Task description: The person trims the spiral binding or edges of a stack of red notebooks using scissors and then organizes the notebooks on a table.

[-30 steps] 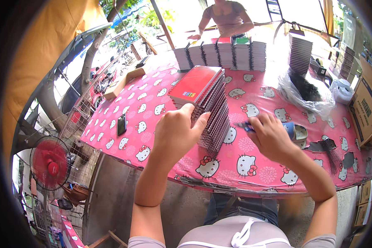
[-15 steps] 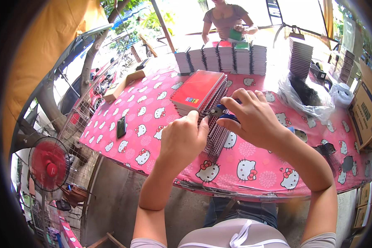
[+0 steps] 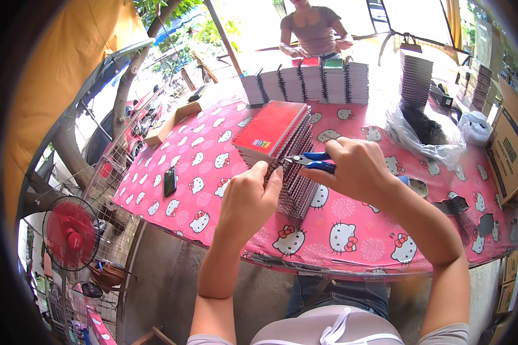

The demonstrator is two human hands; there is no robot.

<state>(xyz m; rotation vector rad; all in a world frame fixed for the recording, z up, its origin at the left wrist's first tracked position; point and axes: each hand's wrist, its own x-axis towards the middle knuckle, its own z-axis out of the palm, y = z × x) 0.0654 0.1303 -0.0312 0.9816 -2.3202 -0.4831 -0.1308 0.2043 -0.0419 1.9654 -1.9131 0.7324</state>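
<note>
A stack of spiral notebooks (image 3: 270, 129) with a red cover on top stands on the table, its dark wire spines facing right and toward me. My left hand (image 3: 244, 195) grips the near corner of a notebook in the stack, thumb and forefinger by the coil. In my right hand (image 3: 357, 169) is a pair of blue-handled pliers (image 3: 317, 165). Their handles are spread and the metal jaws point left at the spine. Whether the jaws touch the wire is too small to tell.
The table has a pink patterned cover (image 3: 371, 247). A phone (image 3: 170, 181) lies to the left. Notebook rows (image 3: 305, 83) stand at the back, before another person (image 3: 312, 29). On the right are a plastic bag of black coils (image 3: 426, 129) and a cardboard box (image 3: 509, 152). A fan (image 3: 72, 236) stands at left.
The pliers have pulled slightly right from the spine, and their handles have spread. My left hand has shifted a little downward. Across the table, the person's raised green notebook is no longer visible in hand.
</note>
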